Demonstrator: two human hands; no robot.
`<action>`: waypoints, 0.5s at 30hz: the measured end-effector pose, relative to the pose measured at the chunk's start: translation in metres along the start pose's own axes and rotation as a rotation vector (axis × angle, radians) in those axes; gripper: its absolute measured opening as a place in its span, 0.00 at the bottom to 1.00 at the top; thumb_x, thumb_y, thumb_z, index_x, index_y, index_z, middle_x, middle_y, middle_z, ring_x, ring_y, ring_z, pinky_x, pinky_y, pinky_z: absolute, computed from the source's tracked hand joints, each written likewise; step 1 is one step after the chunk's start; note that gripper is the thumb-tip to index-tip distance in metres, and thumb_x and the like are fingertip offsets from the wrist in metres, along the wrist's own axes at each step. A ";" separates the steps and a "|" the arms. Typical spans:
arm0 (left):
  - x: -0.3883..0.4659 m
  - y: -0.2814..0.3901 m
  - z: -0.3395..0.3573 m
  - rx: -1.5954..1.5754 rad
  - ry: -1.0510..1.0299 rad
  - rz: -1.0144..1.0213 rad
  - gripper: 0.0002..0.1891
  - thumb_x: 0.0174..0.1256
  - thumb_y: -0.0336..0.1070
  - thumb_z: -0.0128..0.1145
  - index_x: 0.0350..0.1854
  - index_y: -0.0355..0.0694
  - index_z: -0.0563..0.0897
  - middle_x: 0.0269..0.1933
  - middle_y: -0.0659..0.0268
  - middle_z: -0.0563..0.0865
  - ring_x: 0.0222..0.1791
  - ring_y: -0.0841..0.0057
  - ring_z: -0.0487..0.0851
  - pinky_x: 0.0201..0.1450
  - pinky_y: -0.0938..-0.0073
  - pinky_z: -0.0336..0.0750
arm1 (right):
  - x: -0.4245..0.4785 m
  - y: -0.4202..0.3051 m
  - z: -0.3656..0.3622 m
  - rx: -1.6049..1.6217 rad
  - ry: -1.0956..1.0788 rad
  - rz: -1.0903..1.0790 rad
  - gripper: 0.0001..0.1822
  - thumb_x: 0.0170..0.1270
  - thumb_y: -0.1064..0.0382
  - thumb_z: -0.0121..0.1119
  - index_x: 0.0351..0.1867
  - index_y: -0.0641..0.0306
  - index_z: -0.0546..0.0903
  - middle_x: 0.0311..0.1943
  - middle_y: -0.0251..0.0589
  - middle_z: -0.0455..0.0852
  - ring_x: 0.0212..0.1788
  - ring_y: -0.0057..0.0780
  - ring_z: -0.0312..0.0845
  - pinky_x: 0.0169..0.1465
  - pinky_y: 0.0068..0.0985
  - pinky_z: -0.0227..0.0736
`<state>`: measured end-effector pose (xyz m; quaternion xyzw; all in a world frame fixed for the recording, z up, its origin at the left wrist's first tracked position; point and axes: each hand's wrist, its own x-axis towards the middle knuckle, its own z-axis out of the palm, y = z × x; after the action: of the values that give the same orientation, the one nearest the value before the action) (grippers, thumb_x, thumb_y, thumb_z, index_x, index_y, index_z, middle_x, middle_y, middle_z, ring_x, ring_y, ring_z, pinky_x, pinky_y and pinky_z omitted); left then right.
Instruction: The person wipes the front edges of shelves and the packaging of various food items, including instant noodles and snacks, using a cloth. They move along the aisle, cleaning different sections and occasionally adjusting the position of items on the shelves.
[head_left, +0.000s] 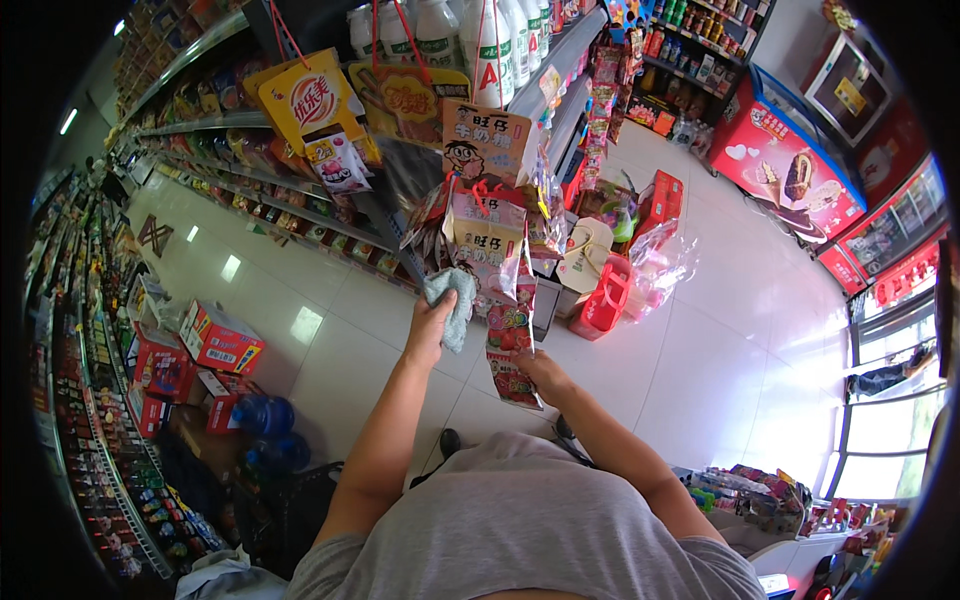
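Note:
My left hand (430, 326) grips a crumpled pale grey-green cloth (452, 304), held beside a hanging bunch of snack packets. In my right hand (545, 377) is the edge of a strip of red candy packets (512, 337), pinched near its lower end. The strip hangs down below pinkish printed cardboard hang cards (487, 251). Red ties show among the cards. Above them hangs a tan cardboard header (484, 142) with a cartoon face, and to its left a yellow card (311, 97) with a small white packet (337, 163) below it.
White bottles (491, 56) line the shelf end above. Gift boxes and a red bag (604, 300) stand on the tiled floor (720, 360) at right. An ice-cream freezer (787, 150) is farther back. Red cartons (221, 337) and blue water jugs (264, 415) sit at left.

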<state>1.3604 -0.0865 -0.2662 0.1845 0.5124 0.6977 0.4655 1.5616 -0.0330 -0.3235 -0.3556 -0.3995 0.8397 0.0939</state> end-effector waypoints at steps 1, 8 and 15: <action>0.006 0.000 -0.005 0.010 -0.013 -0.037 0.13 0.58 0.33 0.58 0.46 0.40 0.74 0.35 0.69 0.80 0.30 0.81 0.78 0.31 0.78 0.73 | 0.000 -0.003 0.000 -0.085 0.027 0.016 0.18 0.61 0.55 0.53 0.42 0.72 0.76 0.35 0.42 0.82 0.35 0.26 0.78 0.40 0.26 0.73; 0.026 -0.008 -0.003 0.052 -0.016 -0.143 0.12 0.53 0.33 0.64 0.39 0.41 0.78 0.30 0.71 0.80 0.30 0.80 0.79 0.32 0.77 0.74 | 0.033 0.029 -0.025 -0.523 0.128 -0.038 0.16 0.58 0.60 0.55 0.43 0.72 0.77 0.33 0.40 0.82 0.33 0.23 0.75 0.39 0.23 0.71; 0.017 0.004 -0.031 -0.132 -0.028 -0.312 0.13 0.56 0.44 0.59 0.36 0.40 0.77 0.26 0.65 0.80 0.22 0.73 0.79 0.22 0.73 0.73 | 0.035 0.025 -0.032 -0.537 0.243 -0.013 0.16 0.56 0.62 0.56 0.43 0.72 0.78 0.33 0.41 0.82 0.34 0.24 0.75 0.39 0.24 0.71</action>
<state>1.3274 -0.0895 -0.2790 0.0813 0.4814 0.6463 0.5865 1.5604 -0.0149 -0.3739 -0.4631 -0.5954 0.6548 0.0489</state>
